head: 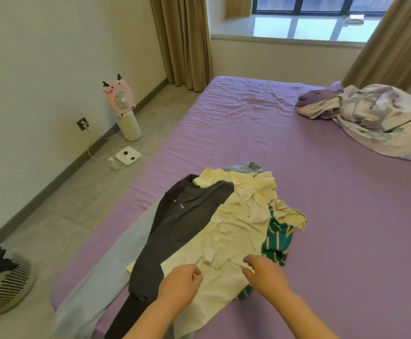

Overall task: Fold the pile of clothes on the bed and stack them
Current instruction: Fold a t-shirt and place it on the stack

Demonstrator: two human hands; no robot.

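A loose pile of clothes lies at the near edge of the purple bed point(248, 133). On top is a cream shirt point(238, 221). Left of it lies a dark grey garment point(187, 223), and pale blue trousers point(106, 272) hang over the bed's edge. A green striped shirt point(276, 241) pokes out on the right, and a bit of denim point(251, 166) shows at the far side. My left hand point(180, 285) hovers over the cream shirt's near edge with fingers loosely curled, holding nothing. My right hand point(265, 272) is beside it, fingers relaxed just above the same shirt.
A crumpled pale duvet point(375, 121) lies at the bed's far right. On the floor to the left stand a pink fan point(122, 106), a white scale point(128, 155) and a small bottle point(113, 163). A laundry basket point(3, 282) sits at the near left.
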